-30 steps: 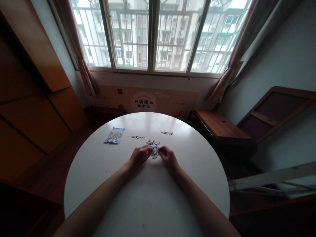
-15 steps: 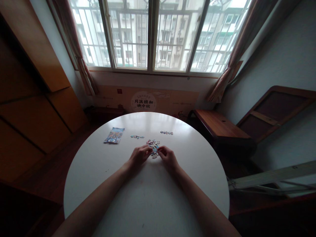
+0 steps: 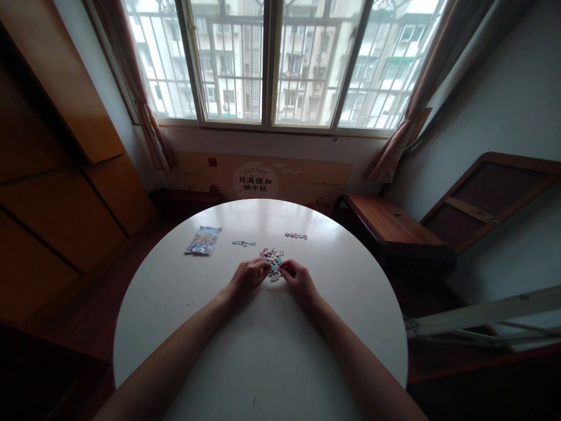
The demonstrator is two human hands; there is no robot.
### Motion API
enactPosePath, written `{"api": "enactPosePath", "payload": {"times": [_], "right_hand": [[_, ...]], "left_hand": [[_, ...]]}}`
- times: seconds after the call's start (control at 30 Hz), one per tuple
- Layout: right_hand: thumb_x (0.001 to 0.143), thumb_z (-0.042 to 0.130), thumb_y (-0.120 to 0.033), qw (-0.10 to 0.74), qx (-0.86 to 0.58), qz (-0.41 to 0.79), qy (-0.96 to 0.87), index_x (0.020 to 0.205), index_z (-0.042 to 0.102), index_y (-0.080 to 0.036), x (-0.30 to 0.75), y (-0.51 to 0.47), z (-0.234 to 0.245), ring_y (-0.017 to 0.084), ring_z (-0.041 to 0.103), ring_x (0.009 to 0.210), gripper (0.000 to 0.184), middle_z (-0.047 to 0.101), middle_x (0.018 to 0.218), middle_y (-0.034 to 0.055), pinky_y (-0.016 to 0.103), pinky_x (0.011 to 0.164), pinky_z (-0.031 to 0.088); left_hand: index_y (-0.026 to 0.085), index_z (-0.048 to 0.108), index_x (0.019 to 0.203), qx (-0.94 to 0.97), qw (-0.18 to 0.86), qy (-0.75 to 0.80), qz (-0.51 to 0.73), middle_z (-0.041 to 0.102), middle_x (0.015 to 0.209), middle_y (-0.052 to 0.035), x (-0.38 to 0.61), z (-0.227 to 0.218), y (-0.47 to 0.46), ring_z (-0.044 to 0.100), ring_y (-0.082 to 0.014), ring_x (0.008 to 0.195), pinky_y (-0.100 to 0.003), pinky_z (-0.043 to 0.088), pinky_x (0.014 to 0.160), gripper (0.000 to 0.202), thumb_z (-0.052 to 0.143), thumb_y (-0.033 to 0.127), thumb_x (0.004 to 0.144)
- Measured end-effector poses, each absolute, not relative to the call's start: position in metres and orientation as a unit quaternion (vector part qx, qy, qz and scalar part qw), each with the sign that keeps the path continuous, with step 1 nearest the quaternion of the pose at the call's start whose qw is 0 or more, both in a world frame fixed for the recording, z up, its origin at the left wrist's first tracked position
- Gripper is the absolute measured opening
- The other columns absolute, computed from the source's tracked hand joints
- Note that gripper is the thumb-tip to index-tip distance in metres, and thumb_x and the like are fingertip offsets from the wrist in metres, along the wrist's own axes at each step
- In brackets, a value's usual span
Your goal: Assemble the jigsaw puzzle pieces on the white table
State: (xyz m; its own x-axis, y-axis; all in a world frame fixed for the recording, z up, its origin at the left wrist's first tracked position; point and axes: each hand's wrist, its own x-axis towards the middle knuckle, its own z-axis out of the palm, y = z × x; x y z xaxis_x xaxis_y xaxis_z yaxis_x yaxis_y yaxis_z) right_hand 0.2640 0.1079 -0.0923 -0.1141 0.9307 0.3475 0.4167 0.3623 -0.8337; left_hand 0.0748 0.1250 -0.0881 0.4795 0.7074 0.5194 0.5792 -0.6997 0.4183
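Note:
A small pile of jigsaw puzzle pieces [image 3: 272, 255] lies near the middle of the white round table. At its left side my left hand [image 3: 250, 273] has thumb and forefinger pinched together on a puzzle piece. My right hand [image 3: 298, 275] is closed in a similar pinch at the pile's right side. A bluish piece [image 3: 275, 267] shows between the fingertips of both hands. Pale pieces [image 3: 274, 279] lie at the near edge of the pile, just below the fingers.
A short row of puzzle pieces [image 3: 243, 243] lies behind my left hand, and another row [image 3: 296, 235] farther back on the right. A colourful picture sheet [image 3: 203, 240] lies on the left of the table [image 3: 245, 362]. Beyond the right edge stands a wooden bench [image 3: 390, 216].
Almost nothing differs. Both hands stay over the pile, with only a slight shift of the fingertips.

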Motion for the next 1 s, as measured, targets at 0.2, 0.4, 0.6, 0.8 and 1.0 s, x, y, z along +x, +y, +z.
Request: {"api": "enactPosePath", "payload": {"times": [0.2,0.4,0.6,0.8,1.0], "right_hand": [[0.077,0.055,-0.029,0.448,-0.488,0.281,-0.694,0.08,0.061,-0.016,0.2643,0.1078,-0.0935,0.012,0.051,0.056,0.015,0.059,0.063,0.0005,0.023,0.055,0.04],[0.077,0.055,-0.029,0.441,-0.488,0.288,-0.696,0.08,0.061,-0.016,0.264,0.1074,-0.0929,0.013,0.052,0.057,0.015,0.06,0.064,0.0009,0.023,0.056,0.04],[0.077,0.055,-0.028,0.443,-0.487,0.293,-0.693,0.078,0.061,-0.016,0.263,0.1057,-0.0896,0.013,0.052,0.058,0.014,0.059,0.064,0.0004,0.023,0.058,0.041],[0.076,0.056,-0.028,0.441,-0.48,0.305,-0.694,0.076,0.06,-0.016,0.2628,0.1056,-0.0904,0.013,0.051,0.058,0.013,0.059,0.063,0.0002,0.023,0.057,0.04],[0.077,0.056,-0.028,0.434,-0.473,0.295,-0.708,0.074,0.059,-0.016,0.264,0.1048,-0.0908,0.012,0.05,0.058,0.013,0.057,0.063,-0.0003,0.023,0.056,0.039]], "left_hand": [[0.018,0.065,0.085,0.854,0.1,0.375,0.347,0.063,0.076,-0.0024,0.0747,-0.087,0.124,0.055,-0.0093,0.063,-0.019,0.041,0.061,0.016,0.05,0.022,0.086],[0.017,0.065,0.085,0.856,0.098,0.375,0.343,0.063,0.074,-0.0021,0.0746,-0.0845,0.1235,0.056,-0.0092,0.062,-0.019,0.042,0.06,0.016,0.05,0.022,0.085],[0.017,0.065,0.086,0.852,0.111,0.378,0.344,0.063,0.075,-0.0021,0.0755,-0.0816,0.1207,0.055,-0.0087,0.059,-0.019,0.043,0.059,0.015,0.052,0.024,0.084],[0.018,0.064,0.085,0.844,0.107,0.397,0.345,0.064,0.075,-0.001,0.0762,-0.0786,0.117,0.054,-0.0086,0.057,-0.019,0.042,0.058,0.016,0.059,0.032,0.079],[0.018,0.063,0.083,0.846,0.114,0.392,0.343,0.063,0.074,-0.0009,0.0757,-0.0803,0.1198,0.055,-0.0087,0.058,-0.019,0.043,0.059,0.013,0.058,0.029,0.081]]}}
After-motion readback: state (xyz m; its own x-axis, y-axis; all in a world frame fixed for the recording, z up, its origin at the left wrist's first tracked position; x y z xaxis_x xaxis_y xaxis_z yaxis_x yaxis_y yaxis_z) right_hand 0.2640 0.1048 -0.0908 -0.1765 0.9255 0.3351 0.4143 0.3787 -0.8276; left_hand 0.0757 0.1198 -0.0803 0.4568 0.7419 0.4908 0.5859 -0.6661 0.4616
